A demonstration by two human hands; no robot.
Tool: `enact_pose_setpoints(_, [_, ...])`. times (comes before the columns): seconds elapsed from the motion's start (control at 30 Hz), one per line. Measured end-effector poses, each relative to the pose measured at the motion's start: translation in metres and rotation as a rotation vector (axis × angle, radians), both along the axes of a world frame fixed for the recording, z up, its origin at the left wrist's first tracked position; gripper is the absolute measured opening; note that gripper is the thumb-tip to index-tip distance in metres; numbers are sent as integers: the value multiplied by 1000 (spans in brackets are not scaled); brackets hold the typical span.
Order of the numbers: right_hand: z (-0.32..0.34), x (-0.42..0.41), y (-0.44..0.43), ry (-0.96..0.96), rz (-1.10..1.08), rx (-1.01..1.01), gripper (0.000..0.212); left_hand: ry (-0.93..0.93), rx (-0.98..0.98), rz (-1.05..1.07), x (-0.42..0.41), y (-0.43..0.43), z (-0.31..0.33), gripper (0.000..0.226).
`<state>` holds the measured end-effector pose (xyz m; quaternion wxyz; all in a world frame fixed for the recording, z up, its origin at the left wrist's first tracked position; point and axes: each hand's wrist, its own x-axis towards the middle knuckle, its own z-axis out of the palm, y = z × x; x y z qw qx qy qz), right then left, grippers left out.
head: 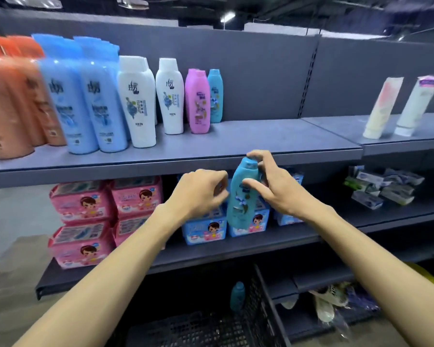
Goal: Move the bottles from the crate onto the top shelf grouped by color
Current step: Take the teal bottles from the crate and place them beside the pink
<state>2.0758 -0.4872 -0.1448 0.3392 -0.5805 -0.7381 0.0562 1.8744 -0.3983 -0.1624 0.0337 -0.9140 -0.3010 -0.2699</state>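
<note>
My right hand (273, 186) grips a teal bottle (242, 204) upright by its neck and upper body, just below the front edge of the top shelf (273, 141). Beside the bottle's left side is my left hand (201, 191), fingers curled and holding nothing that I can see. On the top shelf stand orange bottles (13, 108), light blue bottles (85, 103), white bottles (148, 101), a pink bottle (198, 102) and one teal bottle (215, 96) behind it. Another teal bottle (237, 295) stands in the black crate (198, 329) below.
Two pale tubes (401, 106) lean on the neighbouring shelf section at right. The middle shelf holds pink packs (105, 211), blue packs (203, 229) and small boxes (383, 186). The top shelf is bare to the right of the teal bottle.
</note>
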Motion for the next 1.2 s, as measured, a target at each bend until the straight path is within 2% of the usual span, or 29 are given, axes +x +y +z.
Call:
enact_pose_setpoints(0.17, [59, 8, 20, -14, 57, 104, 39, -59, 88, 28, 0, 11, 52, 9])
enact_pose_setpoints(0.33, [113, 18, 41, 1, 72, 156, 38, -155, 29, 49, 14, 20, 106, 8])
enact_pose_setpoints(0.43, [131, 23, 55, 17, 100, 166, 37, -128, 58, 77, 26, 25, 126, 10])
enact_pose_setpoints(0.77, [152, 39, 97, -9, 109, 87, 36, 1, 119, 203, 42, 44, 133, 15])
enact_pose_setpoints(1.0, [137, 46, 120, 45, 124, 10, 34, 20, 100, 268, 44, 63, 125, 12])
enact_pose_setpoints(1.1, [129, 51, 126, 114, 111, 34, 42, 53, 139, 295, 44, 75, 119, 12])
enact_pose_setpoints(1.2, [121, 58, 127, 61, 101, -30, 80, 46, 117, 307, 45, 84, 113, 11])
